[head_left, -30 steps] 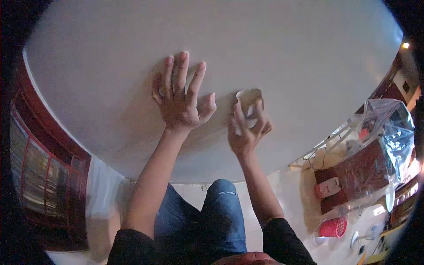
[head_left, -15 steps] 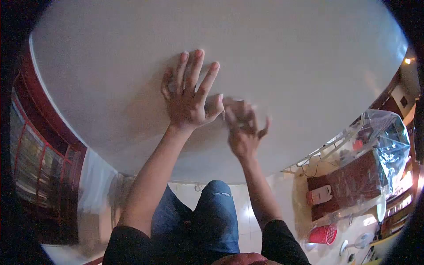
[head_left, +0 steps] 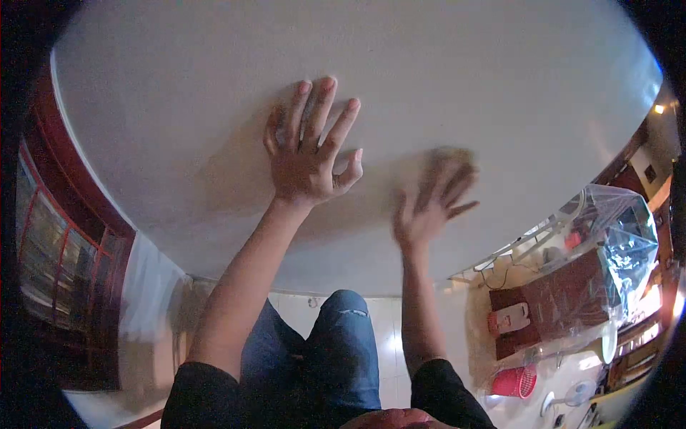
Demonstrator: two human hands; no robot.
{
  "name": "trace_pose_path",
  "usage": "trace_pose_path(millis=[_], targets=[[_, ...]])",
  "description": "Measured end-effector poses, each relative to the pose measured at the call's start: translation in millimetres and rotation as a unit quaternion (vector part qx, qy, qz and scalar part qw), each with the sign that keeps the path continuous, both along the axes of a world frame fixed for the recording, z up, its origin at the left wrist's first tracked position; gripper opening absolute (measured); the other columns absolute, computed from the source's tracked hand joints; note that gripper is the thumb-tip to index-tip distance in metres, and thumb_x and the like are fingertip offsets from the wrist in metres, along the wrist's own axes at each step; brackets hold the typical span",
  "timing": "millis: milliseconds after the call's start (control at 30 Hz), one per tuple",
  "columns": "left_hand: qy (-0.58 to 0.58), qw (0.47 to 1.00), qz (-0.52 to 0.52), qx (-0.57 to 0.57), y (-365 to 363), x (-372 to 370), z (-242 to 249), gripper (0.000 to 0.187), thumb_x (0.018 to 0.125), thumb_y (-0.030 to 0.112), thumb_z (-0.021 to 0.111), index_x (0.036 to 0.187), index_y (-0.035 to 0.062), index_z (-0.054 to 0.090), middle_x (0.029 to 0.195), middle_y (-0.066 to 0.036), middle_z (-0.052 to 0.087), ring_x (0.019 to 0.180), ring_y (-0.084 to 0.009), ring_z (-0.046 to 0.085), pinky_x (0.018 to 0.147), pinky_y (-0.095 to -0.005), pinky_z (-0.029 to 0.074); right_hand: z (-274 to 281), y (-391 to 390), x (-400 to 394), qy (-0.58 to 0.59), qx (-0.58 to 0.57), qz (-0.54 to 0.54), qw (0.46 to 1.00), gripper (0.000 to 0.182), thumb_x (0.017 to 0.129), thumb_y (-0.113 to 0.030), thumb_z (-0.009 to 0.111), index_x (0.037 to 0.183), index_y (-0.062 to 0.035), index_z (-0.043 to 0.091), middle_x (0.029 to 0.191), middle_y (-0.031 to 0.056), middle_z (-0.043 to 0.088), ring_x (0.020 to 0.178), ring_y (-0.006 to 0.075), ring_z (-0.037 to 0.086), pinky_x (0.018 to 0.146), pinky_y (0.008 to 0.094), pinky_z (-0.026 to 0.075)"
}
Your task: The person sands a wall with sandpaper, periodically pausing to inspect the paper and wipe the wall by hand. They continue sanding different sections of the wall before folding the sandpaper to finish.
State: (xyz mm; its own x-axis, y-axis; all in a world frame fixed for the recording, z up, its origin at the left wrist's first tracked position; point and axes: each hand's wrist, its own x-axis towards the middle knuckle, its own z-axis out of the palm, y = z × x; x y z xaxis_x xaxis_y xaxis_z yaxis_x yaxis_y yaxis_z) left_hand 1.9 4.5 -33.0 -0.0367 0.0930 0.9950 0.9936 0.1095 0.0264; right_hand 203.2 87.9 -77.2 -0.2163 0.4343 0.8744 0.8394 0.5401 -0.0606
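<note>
My left hand (head_left: 304, 161) rests against a broad pale wall (head_left: 500, 79) with its fingers spread and nothing in it. To the right and a little lower, my right hand (head_left: 429, 207) is at the same wall, blurred by motion. Its fingers are stretched out and apart. A dark brownish smear shows by those fingertips; whether it is shadow or a thin thing under them I cannot make out. Shadow falls on the wall beside both hands.
Below are my knees in blue jeans (head_left: 343, 343) on a tiled floor. A red-framed window (head_left: 68, 272) stands at left. At right are a brown piece of furniture under clear plastic sheeting (head_left: 629, 243), a red basket (head_left: 514, 382) and a white fan (head_left: 582, 392).
My right hand has moved to the right along the wall, away from my left hand, its fingers now straighter. The left hand stays almost in place.
</note>
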Motion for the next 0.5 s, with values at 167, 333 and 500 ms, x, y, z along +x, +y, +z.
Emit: trace_pose_path(millis=[167,333,500], targets=[[0.021,0.999,-0.016,-0.018,-1,0,0,0.060,0.085,0.037,0.056,0.142,0.0182,0.045,0.150,-0.016,0.038,0.138,-0.0396,0.033,0.111,-0.0570,0.019,14,2,-11,0.196,-0.014,0.092,0.976,0.083,0.089,-0.063,0.046,0.154,-0.0176,0.024,0.160,0.0193,0.008,0.148,0.0377,-0.004,0.109,0.0672,-0.013],[-0.010,1.000,-0.022,0.018,6,2,-3,0.064,0.082,0.042,0.054,0.144,0.0299,0.042,0.154,-0.004,0.036,0.141,-0.0284,0.033,0.110,-0.0561,0.020,-42,-17,-8,-0.154,-0.006,0.054,0.987,0.080,0.088,-0.061,0.052,0.153,-0.0224,0.026,0.160,0.0212,0.008,0.148,0.0384,-0.004,0.108,0.0680,-0.015],[-0.001,1.000,-0.011,-0.001,5,-2,-2,0.062,0.083,0.044,0.054,0.143,0.0289,0.045,0.153,-0.004,0.038,0.140,-0.0283,0.035,0.108,-0.0562,0.021,6,-2,-13,0.204,-0.040,0.100,0.973,0.076,0.090,-0.059,0.049,0.152,-0.0205,0.029,0.160,0.0213,0.009,0.148,0.0396,-0.005,0.107,0.0675,-0.016]])
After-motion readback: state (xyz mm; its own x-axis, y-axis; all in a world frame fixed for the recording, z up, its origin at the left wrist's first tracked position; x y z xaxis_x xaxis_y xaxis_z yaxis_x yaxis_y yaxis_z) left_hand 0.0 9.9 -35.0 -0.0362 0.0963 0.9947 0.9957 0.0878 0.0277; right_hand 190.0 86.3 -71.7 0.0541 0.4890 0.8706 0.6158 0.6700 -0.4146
